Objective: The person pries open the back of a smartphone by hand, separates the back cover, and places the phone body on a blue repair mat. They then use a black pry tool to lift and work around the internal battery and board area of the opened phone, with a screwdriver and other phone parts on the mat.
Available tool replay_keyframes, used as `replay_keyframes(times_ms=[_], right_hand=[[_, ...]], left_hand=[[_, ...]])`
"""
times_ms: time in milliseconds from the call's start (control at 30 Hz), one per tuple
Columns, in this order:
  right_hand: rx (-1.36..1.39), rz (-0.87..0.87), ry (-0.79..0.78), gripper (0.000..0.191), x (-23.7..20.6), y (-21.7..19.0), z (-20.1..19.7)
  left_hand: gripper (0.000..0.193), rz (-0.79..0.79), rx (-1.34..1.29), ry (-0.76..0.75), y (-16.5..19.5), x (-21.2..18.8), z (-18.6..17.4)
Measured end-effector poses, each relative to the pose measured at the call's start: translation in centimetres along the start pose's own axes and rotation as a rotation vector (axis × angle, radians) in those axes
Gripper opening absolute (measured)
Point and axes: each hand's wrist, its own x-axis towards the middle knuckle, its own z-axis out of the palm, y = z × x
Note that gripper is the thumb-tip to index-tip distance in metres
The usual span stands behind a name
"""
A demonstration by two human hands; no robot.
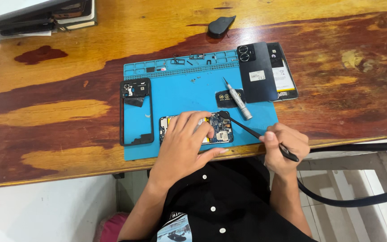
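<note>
An opened phone (220, 129) with its circuit board showing lies on a blue work mat (180, 94). My left hand (185, 142) rests flat on the phone and covers most of it. My right hand (284, 148) grips a thin black pry tool (251, 131) whose flat tip touches the phone's top right corner. A silver screwdriver (238, 98) lies on the mat just above the tool.
A black phone frame (136, 112) lies at the mat's left edge. A dark back cover (257, 71) overlaps a second opened phone (284, 71) at the right. Small screws and parts sit in the mat's top tray (180, 62). A black pick (220, 26) lies on the wooden table (59, 112).
</note>
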Motion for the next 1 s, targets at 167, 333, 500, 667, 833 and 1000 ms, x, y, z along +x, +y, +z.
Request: replay_keyframes(times_ms=[167,333,500,667,833,1000], right_hand=[[0.169,0.012,0.119,0.036,0.2,0.0,0.2],[0.046,0.034,-0.075,0.036,0.4,-0.3,-0.1],[0.045,0.082,0.000,0.035,0.3,-0.1,-0.1],[0.106,0.122,0.002,0.038,-0.1,0.5,-0.4],[0.193,0.066,0.063,0.033,-0.4,1.1,-0.4],[0.225,-0.040,0.045,0.034,0.1,0.8,-0.3]], left_hand=[[0.041,0.000,-0.002,0.005,0.0,0.0,-0.1],[0.041,0.000,-0.001,0.005,0.0,0.0,0.0],[0.041,0.000,0.005,0.001,-0.1,0.1,0.0],[0.041,0.000,0.002,-0.004,-0.1,0.0,0.0],[0.041,0.001,0.003,-0.002,-0.2,0.0,-0.1],[0.041,0.000,0.006,-0.001,-0.2,0.1,0.0]])
